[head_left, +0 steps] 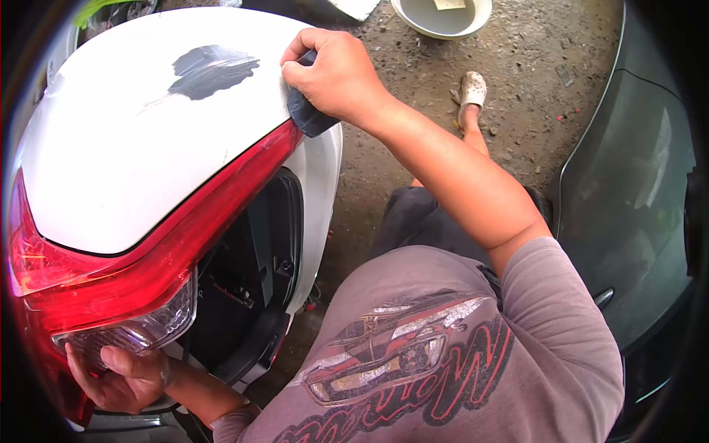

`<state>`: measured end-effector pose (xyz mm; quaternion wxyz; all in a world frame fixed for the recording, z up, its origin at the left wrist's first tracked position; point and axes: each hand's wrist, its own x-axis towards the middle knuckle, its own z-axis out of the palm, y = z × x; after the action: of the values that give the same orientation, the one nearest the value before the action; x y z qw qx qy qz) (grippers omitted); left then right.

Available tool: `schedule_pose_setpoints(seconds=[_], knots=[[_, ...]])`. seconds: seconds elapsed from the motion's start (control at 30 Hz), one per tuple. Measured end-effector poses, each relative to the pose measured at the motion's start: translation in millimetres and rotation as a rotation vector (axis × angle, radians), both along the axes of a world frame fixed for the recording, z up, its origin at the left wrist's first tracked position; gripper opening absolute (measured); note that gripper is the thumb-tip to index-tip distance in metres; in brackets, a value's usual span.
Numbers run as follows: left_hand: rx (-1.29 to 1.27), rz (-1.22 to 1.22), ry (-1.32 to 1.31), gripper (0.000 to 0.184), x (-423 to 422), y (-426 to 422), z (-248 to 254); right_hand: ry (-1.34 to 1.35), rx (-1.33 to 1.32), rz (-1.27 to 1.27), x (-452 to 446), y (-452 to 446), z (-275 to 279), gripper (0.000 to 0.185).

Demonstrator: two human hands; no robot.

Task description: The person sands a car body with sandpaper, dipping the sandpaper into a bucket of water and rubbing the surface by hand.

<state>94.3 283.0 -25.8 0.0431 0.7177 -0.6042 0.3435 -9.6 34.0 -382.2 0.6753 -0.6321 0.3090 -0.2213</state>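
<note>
My right hand [334,74] pinches a folded sheet of black sandpaper [312,117] at the edge of a white car's rear panel [111,148], just above the end of the red tail light [148,258]. On that panel is a dark grey patch [214,71] with a ragged outline. My left hand [122,378] is low on the left, fingers apart and with nothing in it. Its fingertips are at the clear lower lens [136,332] of the tail light; whether they press on it I cannot tell.
Beside the tail light is a dark opening [244,273] in the car body. A dark grey car [628,184] stands close on my right. On the wet dirt ground [532,66] is a round basin [443,33] of greyish water with a pale piece in it.
</note>
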Motion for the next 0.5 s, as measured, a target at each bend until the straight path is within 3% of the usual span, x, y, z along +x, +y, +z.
schedule_pose_setpoints(seconds=[0.27, 0.5], knots=[[-0.031, 0.002, 0.033, 0.041, 1.4, 1.8, -0.8, 0.001, 0.051, -0.018, -0.7, 3.0, -0.5, 0.016], [-0.021, 0.003, 0.039, 0.040, -4.4, -4.9, -4.6, -0.018, 0.248, -0.060, 1.0, 6.5, -2.8, 0.011]])
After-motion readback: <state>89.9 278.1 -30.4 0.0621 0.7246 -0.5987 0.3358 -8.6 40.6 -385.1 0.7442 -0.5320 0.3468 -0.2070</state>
